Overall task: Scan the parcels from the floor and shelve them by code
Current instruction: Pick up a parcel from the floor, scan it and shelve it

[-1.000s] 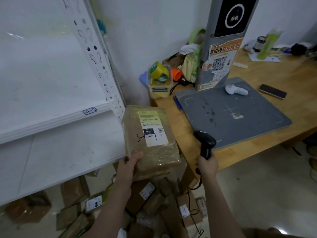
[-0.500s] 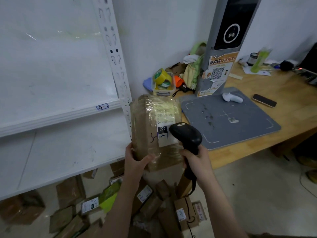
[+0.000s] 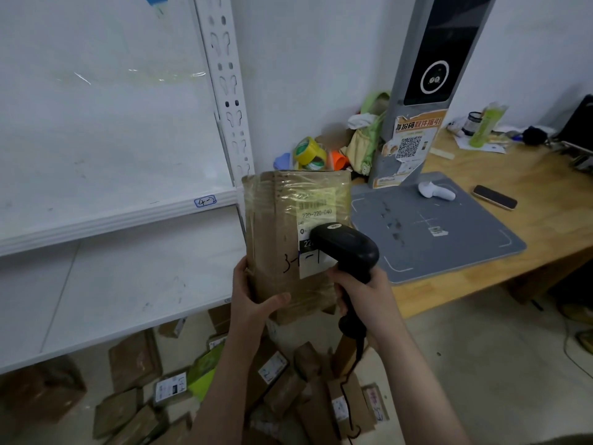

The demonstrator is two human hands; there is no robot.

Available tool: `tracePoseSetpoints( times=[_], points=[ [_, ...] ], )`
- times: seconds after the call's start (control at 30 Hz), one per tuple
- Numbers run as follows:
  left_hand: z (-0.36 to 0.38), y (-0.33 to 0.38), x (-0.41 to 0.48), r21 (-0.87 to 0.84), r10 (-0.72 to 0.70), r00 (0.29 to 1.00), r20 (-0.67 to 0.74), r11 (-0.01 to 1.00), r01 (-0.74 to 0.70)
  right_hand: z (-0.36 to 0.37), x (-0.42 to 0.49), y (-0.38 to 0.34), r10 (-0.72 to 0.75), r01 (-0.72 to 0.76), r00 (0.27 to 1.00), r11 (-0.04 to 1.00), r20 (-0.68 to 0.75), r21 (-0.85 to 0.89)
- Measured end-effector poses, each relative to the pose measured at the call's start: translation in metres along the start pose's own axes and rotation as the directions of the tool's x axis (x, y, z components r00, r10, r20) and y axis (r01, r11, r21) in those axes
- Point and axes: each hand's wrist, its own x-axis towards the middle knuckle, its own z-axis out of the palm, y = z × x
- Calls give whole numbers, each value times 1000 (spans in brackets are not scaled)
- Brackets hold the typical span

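A brown cardboard parcel (image 3: 276,239) wrapped in clear tape is held upright at the centre, its label facing me, with "3-1-1" handwritten on it. My left hand (image 3: 253,297) grips its lower left corner. My right hand (image 3: 362,293) holds a black handheld barcode scanner (image 3: 345,248), whose head points at the label and covers part of it. Several more parcels (image 3: 272,377) lie in a heap on the floor below. White shelves (image 3: 122,216) stand at the left, one edge tagged "4-2".
A wooden table (image 3: 526,175) at the right carries a grey scanning pad (image 3: 449,232) with an upright camera post (image 3: 426,91), a white handheld device (image 3: 434,191), a phone (image 3: 494,196), tape rolls (image 3: 309,152) and bottles. A scanner cable hangs down towards the floor parcels.
My right hand has raised the scanner from beside the table edge up to the parcel's label. The parcel has turned more upright in my left hand.
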Motion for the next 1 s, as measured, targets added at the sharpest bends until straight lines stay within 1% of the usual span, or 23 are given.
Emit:
tracePoseSetpoints(
  times=[0.3,0.43,0.63,1.0],
  points=[
    [1,-3,-6,15,24,1000,-7,1000,-24,1,-12,0,-13,13,1000,999,-11,47],
    [-2,0,-10,27,46,999,-21,999,-45,2,-13,0,-35,35,999,999,6,31],
    [-7,1,-14,47,55,998,-30,997,-54,4,-15,0,-31,30,999,999,28,22],
    [1,0,-18,16,50,998,-37,999,-49,-2,-17,5,-35,34,999,999,38,21]
  ],
)
